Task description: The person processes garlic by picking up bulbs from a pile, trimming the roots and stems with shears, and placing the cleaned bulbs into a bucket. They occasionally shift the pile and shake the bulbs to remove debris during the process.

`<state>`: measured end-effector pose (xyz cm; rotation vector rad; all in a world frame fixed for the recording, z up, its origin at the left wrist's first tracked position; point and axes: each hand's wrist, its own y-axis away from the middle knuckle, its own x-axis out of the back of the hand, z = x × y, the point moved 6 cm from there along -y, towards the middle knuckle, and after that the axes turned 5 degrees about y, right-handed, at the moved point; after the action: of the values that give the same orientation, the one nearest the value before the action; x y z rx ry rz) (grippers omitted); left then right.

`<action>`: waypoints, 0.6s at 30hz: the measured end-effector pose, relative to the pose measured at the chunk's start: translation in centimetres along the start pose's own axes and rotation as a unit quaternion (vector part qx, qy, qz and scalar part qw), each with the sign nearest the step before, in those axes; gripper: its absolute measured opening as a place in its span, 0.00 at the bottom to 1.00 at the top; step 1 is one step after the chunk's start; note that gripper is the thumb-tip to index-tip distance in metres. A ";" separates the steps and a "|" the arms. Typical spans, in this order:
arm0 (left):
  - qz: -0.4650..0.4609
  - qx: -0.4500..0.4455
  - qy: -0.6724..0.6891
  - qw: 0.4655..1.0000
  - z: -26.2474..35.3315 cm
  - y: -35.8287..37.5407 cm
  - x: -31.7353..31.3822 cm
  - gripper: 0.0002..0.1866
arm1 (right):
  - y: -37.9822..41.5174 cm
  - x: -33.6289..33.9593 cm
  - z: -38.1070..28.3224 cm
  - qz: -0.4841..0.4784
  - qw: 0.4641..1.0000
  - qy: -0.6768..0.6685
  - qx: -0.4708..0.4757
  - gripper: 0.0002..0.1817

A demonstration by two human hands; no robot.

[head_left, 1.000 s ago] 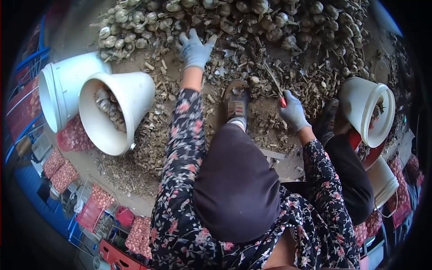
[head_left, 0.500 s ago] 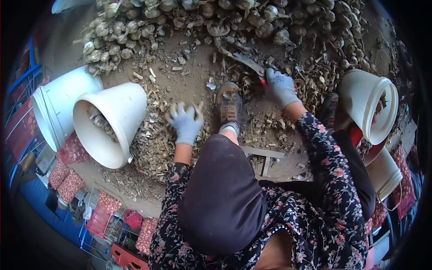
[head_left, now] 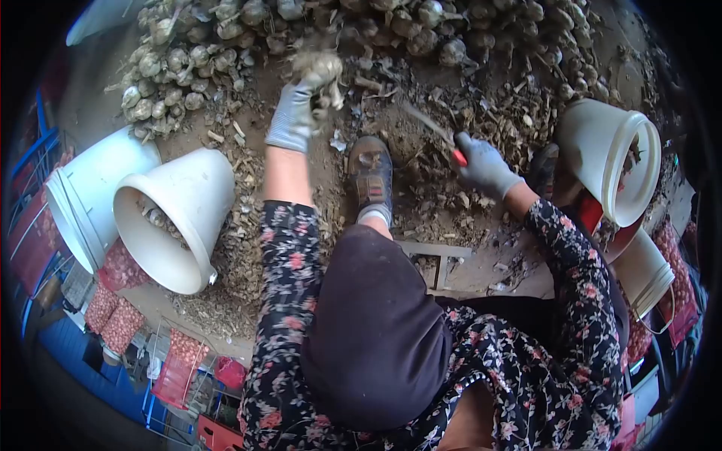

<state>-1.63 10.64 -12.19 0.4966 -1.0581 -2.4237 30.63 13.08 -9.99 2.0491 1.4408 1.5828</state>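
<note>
Trimming garlic on the ground here, by the look of it. Left hand up near the big pile of garlic bulbs, gloved fingers closed around a dried garlic bunch with roots and stalk hanging out, lifted just clear of the dirt. Right hand wrapped tight on the red handle of a cutting tool, blade pointing up-left toward the pile, not touching the bunch yet. Shoe planted between the two hands, chopped stalk scraps all over the ground.

Probably the pick-up part of the cycle: bunch grabbed, cut not made. Next move likely calls for bringing the bunch across to the blade, roughly above the shoe, and lining the stalk up so the edge lands close to the bulb and well away from the left glove. Then a toss into a tipped white bucket on the left, already some bulbs inside. Second white bucket on the right, contents hard to make out. Mesh sacks of garlic lower left, well away from the hands.
</note>
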 end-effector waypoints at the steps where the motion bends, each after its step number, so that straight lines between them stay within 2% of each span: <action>1: -0.029 -0.015 -0.062 0.998 -1.0 0.8 1.2 0.23 | -0.2 -0.1 -0.4 0.018 0.999 -0.043 -0.018 0.13; 2: 0.075 -0.056 -0.249 0.964 -1.8 1.1 3.4 0.27 | -0.7 -0.4 -0.8 0.017 0.996 -0.084 -0.033 0.14; 3: 0.169 -0.095 -0.428 0.883 -1.7 0.9 4.9 0.30 | -1.5 -0.2 -1.6 0.019 0.996 -0.085 -0.025 0.14; 4: 0.169 -0.092 -0.493 0.849 -2.2 0.5 5.1 0.36 | -1.7 -0.2 -2.3 0.027 0.996 -0.080 -0.031 0.15; 7: 0.143 -0.109 -0.509 0.841 -3.8 0.5 5.0 0.38 | -0.9 0.2 -5.2 0.026 0.996 -0.081 -0.041 0.16; 9: 0.136 -0.137 -0.480 0.856 -3.5 1.1 4.2 0.37 | -1.3 -0.3 -6.6 -0.026 0.996 -0.052 -0.071 0.17; 11: 0.115 -0.209 -0.415 0.878 -3.2 2.5 3.5 0.39 | -1.3 -1.1 -8.3 -0.032 0.997 -0.035 -0.058 0.19; 12: 0.091 -0.212 -0.340 0.911 -3.2 2.6 3.2 0.38 | -1.4 -1.2 -9.0 -0.020 0.998 -0.037 -0.050 0.18; 13: 0.091 -0.210 -0.341 0.912 -3.2 2.9 3.1 0.38 | -1.6 -1.1 -9.6 -0.006 0.998 -0.038 -0.042 0.16; 15: 0.046 -0.237 -0.168 0.956 -3.7 4.3 2.7 0.36 | -1.7 -1.9 -10.2 -0.008 0.999 -0.005 -0.033 0.17; 16: 0.052 -0.212 -0.214 0.952 -2.3 6.2 1.4 0.34 | -1.6 -1.7 -10.7 0.012 1.000 0.017 -0.022 0.19; 18: 0.052 -0.220 -0.221 0.949 -2.0 7.1 0.8 0.34 | -1.5 -1.1 -11.5 0.029 0.998 0.051 -0.009 0.23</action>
<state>0.46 4.70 -8.20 -0.2571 -0.6360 -2.6245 20.36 8.49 -6.82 2.0459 1.4068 1.7408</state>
